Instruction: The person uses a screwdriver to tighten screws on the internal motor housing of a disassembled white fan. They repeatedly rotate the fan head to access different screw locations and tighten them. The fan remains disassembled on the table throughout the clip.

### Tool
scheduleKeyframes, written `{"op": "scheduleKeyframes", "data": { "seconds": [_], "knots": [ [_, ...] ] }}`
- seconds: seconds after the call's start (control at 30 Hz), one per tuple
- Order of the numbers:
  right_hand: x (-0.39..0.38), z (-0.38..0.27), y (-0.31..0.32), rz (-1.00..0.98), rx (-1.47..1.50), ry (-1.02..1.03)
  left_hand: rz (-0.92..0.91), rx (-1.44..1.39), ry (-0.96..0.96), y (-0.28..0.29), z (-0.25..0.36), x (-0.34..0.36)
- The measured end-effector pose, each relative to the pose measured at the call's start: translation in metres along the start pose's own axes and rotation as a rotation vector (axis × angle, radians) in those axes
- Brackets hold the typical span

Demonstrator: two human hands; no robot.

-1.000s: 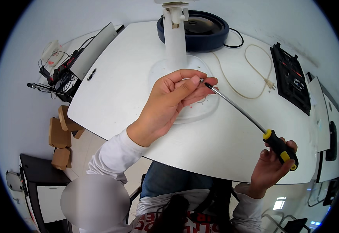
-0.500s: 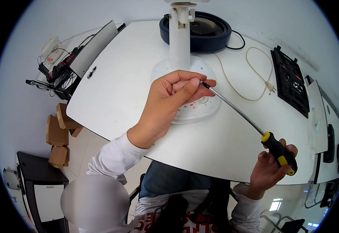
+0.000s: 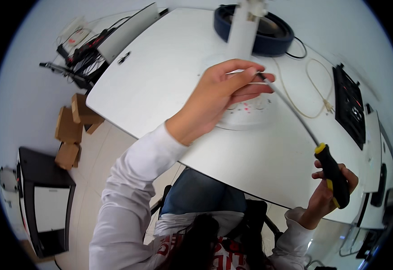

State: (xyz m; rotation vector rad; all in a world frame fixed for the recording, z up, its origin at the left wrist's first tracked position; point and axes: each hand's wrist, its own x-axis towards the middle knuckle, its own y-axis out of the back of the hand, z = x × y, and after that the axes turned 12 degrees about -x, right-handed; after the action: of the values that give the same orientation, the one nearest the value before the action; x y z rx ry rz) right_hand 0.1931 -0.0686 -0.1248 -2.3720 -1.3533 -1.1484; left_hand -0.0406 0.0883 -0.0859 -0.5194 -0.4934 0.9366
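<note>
My left hand (image 3: 225, 87) is raised over the white stand's base (image 3: 246, 118), thumb and forefinger pinched at the dark tip of a long screwdriver (image 3: 309, 131); the small metal piece between them is mostly hidden and blurred. At the lower right, my right hand (image 3: 323, 194) holds the black and yellow handle from beneath, the shaft slanting up and left to the left hand. The stand's white column (image 3: 242, 33) rises behind my left hand.
A dark blue round appliance (image 3: 273, 45) sits at the back. A pale cable (image 3: 311, 116) and an open black tool case (image 3: 349, 108) lie at right. Monitor (image 3: 124, 33) and tangled equipment stand at upper left; cardboard boxes (image 3: 68, 126) and a dark cabinet (image 3: 48, 189) are below.
The view has shifted. My left hand and the screwdriver tip sit higher and farther right in the picture, and my right hand has moved right, leaving the screwdriver more steeply angled.
</note>
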Motion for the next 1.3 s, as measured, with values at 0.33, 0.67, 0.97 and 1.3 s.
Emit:
{"op": "scheduleKeyframes", "data": {
  "seconds": [0.33, 0.67, 0.97, 1.3],
  "knots": [
    [0.004, 0.007, 0.008, 0.289, 0.709, -0.150, -0.056, -0.155, -0.034, 0.016, -0.015, 0.001],
    [0.064, -0.067, 0.064, 0.438, 1.465, 0.172, 0.002, -0.018, 0.110, -0.003, -0.058, -0.032],
    [0.062, -0.092, 0.058, 0.284, 1.792, 0.085, -0.248, 0.213, 0.115, -0.038, -0.097, -0.085],
    [0.052, -0.094, 0.056, 0.254, 1.900, 0.034, -0.352, 0.603, -1.027, -0.098, -0.145, -0.148]
  ]
}}
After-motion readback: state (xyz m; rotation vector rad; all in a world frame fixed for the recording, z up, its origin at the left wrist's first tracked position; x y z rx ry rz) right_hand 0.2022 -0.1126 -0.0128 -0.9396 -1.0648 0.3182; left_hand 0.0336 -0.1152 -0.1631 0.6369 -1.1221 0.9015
